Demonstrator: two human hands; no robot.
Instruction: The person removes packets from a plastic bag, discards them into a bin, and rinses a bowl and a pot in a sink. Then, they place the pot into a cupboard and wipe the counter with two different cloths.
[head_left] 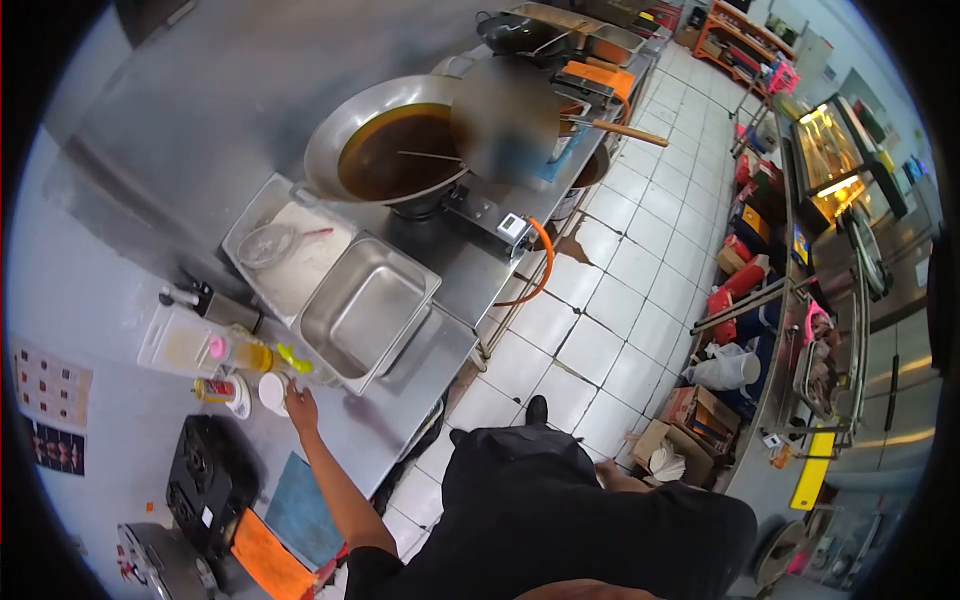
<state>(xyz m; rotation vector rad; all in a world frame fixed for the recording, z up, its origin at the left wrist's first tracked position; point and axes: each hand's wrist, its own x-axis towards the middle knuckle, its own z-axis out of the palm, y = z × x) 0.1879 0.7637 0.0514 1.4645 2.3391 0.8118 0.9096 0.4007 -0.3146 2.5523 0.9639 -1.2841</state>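
My left arm stretches out over the steel counter, and my left hand (302, 408) has its fingers closed at the side of a small white tub (271, 392). Beside the tub stand a bottle with a pink cap and yellow contents (242, 353), a green-topped bottle (293, 360) and a yellow-labelled container (213, 390). A bare steel pan (368, 308) lies just beyond. Next to it a tray of white powder (318, 262) holds a strainer (266, 246). My right hand (620, 477) hangs low by my dark clothing, its fingers mostly hidden.
A large wok of dark oil (400, 150) sits on a burner farther along the counter. A black portable stove (207, 470), blue cloth (303, 510) and orange cloth (270, 557) lie nearer. Cardboard boxes (690, 425) and a lit display case (830, 165) line the right side of the tiled aisle.
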